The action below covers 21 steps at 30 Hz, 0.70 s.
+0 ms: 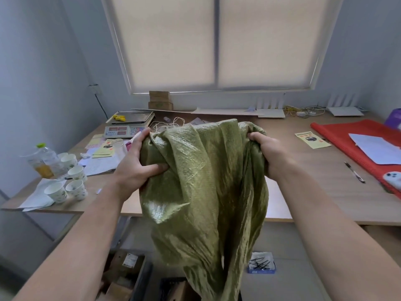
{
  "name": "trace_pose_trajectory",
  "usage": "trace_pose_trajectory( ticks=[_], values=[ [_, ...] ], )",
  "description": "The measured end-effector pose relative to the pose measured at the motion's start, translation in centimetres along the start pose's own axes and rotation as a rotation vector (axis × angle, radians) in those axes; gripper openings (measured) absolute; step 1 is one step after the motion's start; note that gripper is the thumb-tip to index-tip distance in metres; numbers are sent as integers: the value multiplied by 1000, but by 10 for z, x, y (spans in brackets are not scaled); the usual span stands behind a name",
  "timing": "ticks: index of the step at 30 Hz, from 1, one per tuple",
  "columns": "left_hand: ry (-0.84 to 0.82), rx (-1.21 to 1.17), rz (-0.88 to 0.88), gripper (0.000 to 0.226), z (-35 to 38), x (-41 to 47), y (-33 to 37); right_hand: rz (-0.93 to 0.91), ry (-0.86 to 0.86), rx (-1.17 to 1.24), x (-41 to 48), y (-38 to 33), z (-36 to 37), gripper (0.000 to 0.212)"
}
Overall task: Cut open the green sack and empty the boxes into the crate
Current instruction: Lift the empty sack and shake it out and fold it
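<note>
The sack (204,181) is held up in the air in front of the bench's (303,170) near edge. It hangs limp and crumpled, its lower end trailing down to the bottom of the view. The left hand (138,164) grasps the upper left of the fabric, with the fingers curled over the far side and the thumb dug into a fold. The right hand (267,153) is clenched on a bunch of fabric at the upper right.

Below the sack, on the floor, a dark crate (171,283) is partly visible, with brown boxes (121,290) just left of it. Whether any of them lie inside the crate cannot be told. A small blue tray of black pins (261,262) sits on the floor to the right.

On the bench, behind the left hand, lie a scale (128,124) and a loose coil of string (171,123). Paper cups (76,187) stand near the left front corner on sheets of paper, with a bottle (43,159) beside them. A yellow leaflet (312,140) lies right of the right hand. Past it are a pen (354,172) and a red cloth (351,135) along the right edge, with a phone (393,179) on the cloth. Cartons (160,101) are stacked at the back edge under the window blinds (217,40).
</note>
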<state>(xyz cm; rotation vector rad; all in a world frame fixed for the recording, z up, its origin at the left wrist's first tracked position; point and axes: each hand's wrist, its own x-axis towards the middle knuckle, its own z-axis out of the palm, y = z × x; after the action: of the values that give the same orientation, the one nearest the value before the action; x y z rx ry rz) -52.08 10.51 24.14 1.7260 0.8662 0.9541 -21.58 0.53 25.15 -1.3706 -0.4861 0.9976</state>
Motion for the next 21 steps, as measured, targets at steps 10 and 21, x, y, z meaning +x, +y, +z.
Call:
trace_pose_trajectory(
  ticks=[10,21],
  values=[
    [50,-229,-125,40,-3,14,-1,-326,-350,-48,-4,1,-24,112],
    [104,-463,-344,51,-9,16,-5,-565,-183,-418,-6,5,-19,45]
  ],
)
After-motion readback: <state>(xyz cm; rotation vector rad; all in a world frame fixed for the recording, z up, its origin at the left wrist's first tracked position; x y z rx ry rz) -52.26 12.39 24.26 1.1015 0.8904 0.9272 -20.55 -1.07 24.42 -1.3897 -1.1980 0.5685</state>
